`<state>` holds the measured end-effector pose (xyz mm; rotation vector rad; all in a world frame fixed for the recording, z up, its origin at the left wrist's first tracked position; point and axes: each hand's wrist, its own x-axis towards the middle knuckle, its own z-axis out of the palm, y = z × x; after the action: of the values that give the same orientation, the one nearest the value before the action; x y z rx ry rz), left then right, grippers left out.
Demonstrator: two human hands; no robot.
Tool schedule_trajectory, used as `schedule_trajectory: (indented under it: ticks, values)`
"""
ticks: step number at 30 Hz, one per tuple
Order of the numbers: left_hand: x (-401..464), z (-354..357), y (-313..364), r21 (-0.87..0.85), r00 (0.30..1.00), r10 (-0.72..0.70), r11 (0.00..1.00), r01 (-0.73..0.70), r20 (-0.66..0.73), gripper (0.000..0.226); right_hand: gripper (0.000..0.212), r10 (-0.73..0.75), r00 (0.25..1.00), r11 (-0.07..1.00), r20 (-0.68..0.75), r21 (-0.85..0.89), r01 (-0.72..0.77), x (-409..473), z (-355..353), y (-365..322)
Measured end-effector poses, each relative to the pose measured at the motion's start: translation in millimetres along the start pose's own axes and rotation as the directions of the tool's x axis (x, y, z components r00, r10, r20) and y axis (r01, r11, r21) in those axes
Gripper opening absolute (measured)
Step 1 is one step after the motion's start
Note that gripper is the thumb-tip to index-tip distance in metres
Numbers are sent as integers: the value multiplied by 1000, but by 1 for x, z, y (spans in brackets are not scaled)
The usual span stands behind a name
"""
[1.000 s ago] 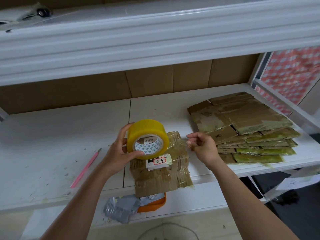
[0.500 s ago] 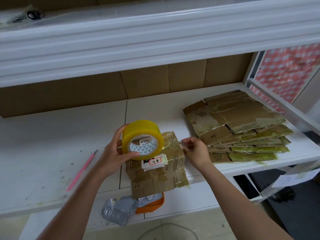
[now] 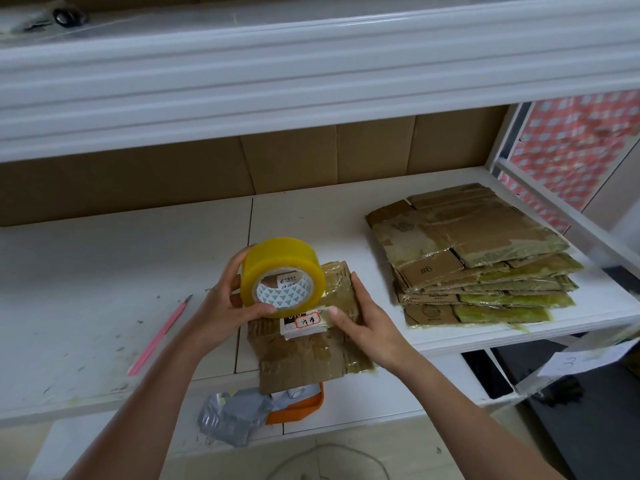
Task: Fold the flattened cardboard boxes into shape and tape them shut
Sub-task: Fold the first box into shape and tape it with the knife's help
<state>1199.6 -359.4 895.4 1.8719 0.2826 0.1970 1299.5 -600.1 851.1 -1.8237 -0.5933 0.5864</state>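
tape (image 3: 283,277): our left hand (image 3: 221,306) grips it, just above box (image 3: 308,344)
right hand (image 3: 363,323): flat on box, fingers straight, right of tape

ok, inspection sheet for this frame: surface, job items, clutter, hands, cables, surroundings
Surface: white shelf board, scuffed and flecked with debris.
Job's things: yellow tape roll held above a small taped cardboard box at the front edge; stack of flattened boxes to the right.
Clutter: pink craft knife on the left; crumpled grey plastic and an orange item on the lower shelf.
Hands: left hand grips the roll; right hand rests on the box, thumb on its label.
Cables: thin cord on the floor.
Surroundings: upper shelf, cardboard backing, red patterned sheet.
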Motion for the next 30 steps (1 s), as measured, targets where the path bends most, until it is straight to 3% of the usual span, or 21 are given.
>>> schedule_trajectory:
  ticks: [6,8,11,15,20,23,24,27,30]
  values:
    - [6,9,-2,-51,1000,-2,999,0,-29,94,82,24,997,1000,79,-12,-23,23,-22,-7]
    - [6,17,-5,-41,996,19,999,-23,-93,94,76,-51,999,980,6,-190,51,26,-23,-10]
    - [3,24,-9,-38,988,61,997,-67,-140,94,71,-242,970,839,-3,-504,208,25,-13,-7]
    - [2,26,0,-26,982,101,994,-107,-158,86,80,-218,975,682,28,-710,173,30,-17,0]
    - [-8,-5,8,77,985,116,991,-107,-131,80,68,-222,973,637,63,-746,194,34,-22,-4]
    - [-10,-10,10,114,992,72,992,-60,-100,83,75,-239,967,500,86,-843,198,37,-20,-11]
    - [-10,-9,11,113,993,62,992,-50,-98,84,81,-254,962,486,96,-847,213,37,-20,-14]
    - [-8,-5,15,90,993,72,994,-64,-92,83,99,-199,967,578,157,-778,246,39,-15,-19]
    - [-8,-5,17,96,993,74,993,-65,-88,82,89,-163,967,464,197,-849,251,41,-11,-15]
